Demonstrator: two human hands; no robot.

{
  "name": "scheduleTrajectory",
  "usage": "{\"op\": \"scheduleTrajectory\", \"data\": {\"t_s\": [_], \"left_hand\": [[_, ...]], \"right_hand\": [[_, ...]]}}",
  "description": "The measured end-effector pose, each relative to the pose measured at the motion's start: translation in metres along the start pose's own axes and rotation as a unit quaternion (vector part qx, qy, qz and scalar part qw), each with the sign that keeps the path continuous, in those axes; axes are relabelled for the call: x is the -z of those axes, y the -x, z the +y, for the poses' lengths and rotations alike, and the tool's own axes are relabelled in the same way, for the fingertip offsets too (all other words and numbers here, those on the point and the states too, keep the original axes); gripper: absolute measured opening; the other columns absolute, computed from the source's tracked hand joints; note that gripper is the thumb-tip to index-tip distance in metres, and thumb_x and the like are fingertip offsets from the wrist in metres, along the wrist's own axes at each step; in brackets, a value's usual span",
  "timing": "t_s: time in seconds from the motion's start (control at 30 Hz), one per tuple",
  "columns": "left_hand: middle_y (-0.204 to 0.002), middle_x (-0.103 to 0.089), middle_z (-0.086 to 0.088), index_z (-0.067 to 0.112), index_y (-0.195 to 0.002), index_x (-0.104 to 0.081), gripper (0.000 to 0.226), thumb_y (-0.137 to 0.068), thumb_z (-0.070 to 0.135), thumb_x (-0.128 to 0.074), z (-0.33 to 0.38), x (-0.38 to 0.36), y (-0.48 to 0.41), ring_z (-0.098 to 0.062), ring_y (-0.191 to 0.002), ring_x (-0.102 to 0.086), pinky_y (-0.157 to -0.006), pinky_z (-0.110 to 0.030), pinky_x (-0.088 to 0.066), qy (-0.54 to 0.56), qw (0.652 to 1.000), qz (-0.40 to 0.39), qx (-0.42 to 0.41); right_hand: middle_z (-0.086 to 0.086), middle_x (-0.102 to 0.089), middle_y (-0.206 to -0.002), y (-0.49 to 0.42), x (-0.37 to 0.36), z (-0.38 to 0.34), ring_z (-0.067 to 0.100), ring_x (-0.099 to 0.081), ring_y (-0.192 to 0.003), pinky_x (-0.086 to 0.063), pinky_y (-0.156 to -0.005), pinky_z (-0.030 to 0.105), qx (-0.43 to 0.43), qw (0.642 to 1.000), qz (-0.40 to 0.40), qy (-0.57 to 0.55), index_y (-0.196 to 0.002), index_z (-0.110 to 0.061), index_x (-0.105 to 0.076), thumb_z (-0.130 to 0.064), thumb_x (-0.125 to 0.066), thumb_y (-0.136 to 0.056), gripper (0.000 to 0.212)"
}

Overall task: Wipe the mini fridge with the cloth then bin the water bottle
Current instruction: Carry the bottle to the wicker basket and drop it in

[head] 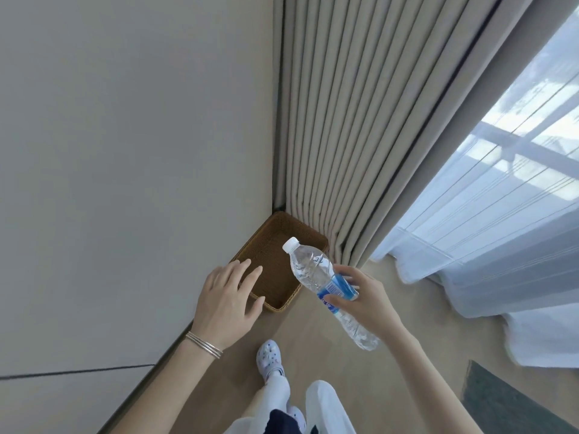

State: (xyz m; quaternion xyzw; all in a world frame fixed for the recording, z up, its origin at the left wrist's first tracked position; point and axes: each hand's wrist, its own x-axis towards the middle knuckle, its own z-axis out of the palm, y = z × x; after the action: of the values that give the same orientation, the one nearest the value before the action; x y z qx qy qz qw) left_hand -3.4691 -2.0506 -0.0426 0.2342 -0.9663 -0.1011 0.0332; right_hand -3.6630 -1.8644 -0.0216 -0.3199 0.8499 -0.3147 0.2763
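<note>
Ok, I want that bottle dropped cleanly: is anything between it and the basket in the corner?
Nothing visible does. The right hand grips the bottle, cap end over the open basket. The left hand hovers open at the basket's near left rim, beside the bottle's path.

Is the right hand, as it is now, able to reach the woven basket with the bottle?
Probably yes. The right hand holds the bottle, cap over the open basket; nothing lies between, and the left hand covers only its near rim.
</note>
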Motion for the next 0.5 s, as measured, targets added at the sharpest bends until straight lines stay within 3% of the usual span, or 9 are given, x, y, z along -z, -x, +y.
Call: {"op": "scheduleTrajectory", "data": {"t_s": [0.27,0.5], "left_hand": [[-0.125,-0.062,-0.009,0.015,-0.124,-0.064,0.053,-0.086,0.044,-0.041,-0.039,-0.025,-0.082,-0.030,-0.114,-0.058,-0.095,-0.049,-0.048,-0.013,1.000,-0.021,-0.007],[-0.128,-0.062,-0.008,0.014,-0.125,-0.063,0.056,-0.094,0.048,-0.033,-0.069,-0.102,-0.134,-0.029,-0.117,-0.057,-0.097,-0.049,-0.045,-0.007,1.000,-0.019,0.006]], "right_hand": [[-0.022,-0.054,-0.107,-0.107,-0.011,-0.001,-0.010,-0.049,-0.092,-0.038,-0.075,0.007,0.008,1.000,-0.028,0.007,-0.119,-0.038,-0.052,-0.037,-0.075,-0.072,0.052],[-0.013,-0.055,-0.118,-0.200,-0.049,0.043,-0.001,-0.050,-0.103,-0.038,-0.085,0.011,0.024,0.997,-0.064,0.021,-0.129,-0.030,-0.047,-0.038,-0.072,-0.074,0.060]]}}
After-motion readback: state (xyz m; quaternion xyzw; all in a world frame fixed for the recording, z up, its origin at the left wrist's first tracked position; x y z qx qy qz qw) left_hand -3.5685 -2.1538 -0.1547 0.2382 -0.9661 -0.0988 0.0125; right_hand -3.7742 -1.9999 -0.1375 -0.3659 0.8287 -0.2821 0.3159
